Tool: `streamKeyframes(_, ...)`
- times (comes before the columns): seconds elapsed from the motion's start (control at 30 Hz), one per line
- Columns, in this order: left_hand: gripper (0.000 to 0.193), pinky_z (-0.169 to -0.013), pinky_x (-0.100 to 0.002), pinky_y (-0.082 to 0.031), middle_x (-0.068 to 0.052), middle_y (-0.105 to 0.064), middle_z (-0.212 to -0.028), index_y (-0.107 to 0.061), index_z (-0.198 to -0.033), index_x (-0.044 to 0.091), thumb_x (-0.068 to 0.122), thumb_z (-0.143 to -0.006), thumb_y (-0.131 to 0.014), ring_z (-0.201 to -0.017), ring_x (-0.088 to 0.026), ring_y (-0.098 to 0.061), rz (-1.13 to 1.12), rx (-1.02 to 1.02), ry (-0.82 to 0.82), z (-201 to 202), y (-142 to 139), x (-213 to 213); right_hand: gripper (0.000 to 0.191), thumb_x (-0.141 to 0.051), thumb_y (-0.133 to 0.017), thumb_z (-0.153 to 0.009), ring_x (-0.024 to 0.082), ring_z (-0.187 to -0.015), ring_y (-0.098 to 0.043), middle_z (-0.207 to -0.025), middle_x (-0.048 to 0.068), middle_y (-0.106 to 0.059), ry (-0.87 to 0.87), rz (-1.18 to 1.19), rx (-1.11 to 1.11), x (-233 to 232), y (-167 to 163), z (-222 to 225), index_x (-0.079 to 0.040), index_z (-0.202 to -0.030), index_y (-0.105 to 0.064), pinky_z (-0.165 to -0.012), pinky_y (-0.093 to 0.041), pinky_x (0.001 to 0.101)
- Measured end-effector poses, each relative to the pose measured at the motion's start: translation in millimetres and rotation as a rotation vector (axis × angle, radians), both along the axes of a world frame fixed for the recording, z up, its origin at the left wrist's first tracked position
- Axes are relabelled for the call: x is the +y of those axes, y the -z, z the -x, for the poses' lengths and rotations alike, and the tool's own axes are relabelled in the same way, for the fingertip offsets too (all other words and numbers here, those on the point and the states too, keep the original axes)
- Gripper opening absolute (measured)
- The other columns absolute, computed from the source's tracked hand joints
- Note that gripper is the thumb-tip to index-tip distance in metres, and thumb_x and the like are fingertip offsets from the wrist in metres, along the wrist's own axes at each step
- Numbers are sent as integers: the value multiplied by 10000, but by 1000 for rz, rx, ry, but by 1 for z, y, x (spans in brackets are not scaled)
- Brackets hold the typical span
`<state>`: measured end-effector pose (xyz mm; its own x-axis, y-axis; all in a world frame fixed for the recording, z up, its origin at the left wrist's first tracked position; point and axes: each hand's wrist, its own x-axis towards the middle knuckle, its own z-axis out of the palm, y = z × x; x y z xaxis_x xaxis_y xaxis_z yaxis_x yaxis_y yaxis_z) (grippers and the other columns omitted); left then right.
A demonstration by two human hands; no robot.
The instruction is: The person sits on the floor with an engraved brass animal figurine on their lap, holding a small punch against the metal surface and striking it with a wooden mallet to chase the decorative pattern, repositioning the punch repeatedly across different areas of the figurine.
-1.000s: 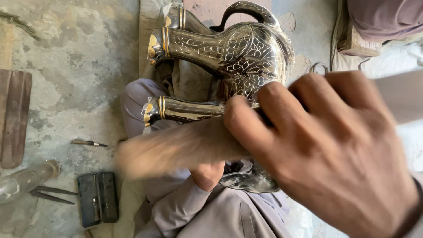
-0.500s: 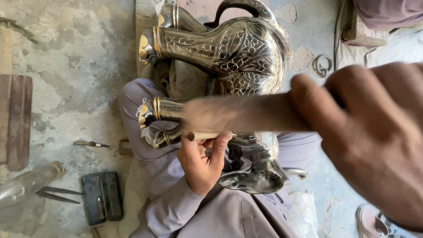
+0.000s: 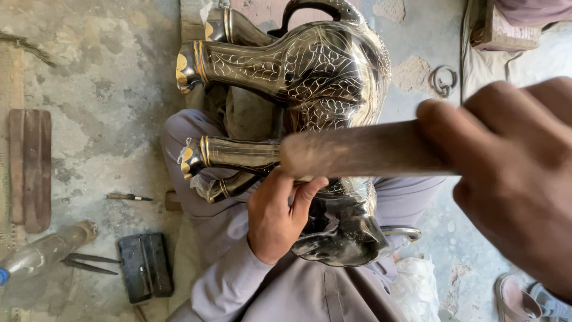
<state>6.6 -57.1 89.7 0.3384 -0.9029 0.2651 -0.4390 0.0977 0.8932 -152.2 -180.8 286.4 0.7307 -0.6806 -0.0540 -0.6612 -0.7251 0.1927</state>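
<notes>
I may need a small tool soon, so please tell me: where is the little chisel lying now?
In the head view, the little chisel lies on the concrete floor at the left, between the wooden plank and the person's knee, above the dark flat case.

1. The metal elephant figure (image 3: 322, 77) in your lap is dark, near-black and glossy, engraved all over with fine silver leaf and vine lines.
2. Its feet carry gold bands and gold toe tips.
3. The wooden handle (image 3: 363, 149) in your right hand (image 3: 512, 179) is pale brown.
4. Your clothes (image 3: 238, 280) are plain grey-lilac.
5. The floor (image 3: 89, 89) is mottled grey.
6. The flat case (image 3: 145, 266) is black.
</notes>
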Motion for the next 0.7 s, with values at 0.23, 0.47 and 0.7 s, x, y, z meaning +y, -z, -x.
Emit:
streamKeyframes(0.23,272,-649,-327,-610,-87,-726,-911,-605,-1240,102,126,-976,-670,-773,-231,-744,20,-50,480,-22,-27,-33,573,137,-656,-683,349,-797,-703,-982,227,-681,416,-151,-175,16,33,56,20,-1244,-684,-721,-582,422)
streamKeyframes(0.47,389,-656,-405,-588,-94,-669,-821,-591,-1282,153,123,-927,-748,-783,-302,-732,87,-179,758,-38,-44,-60,428,51,-727,-681,380,-783,-685,-878,185,-694,292,138,-220,40,86,99,-2,-1105,-714,-741,-532,481)
streamKeyframes(0.7,430,-622,-386,-599,-94,-626,-748,-608,-1310,156,68,-903,-718,-683,-251,-717,109,-385,811,-35,-55,-68,390,-69,-731,-796,265,-854,-710,-961,81,-694,683,-336,-910,56,106,104,-94,-1174,-636,-799,-550,336)
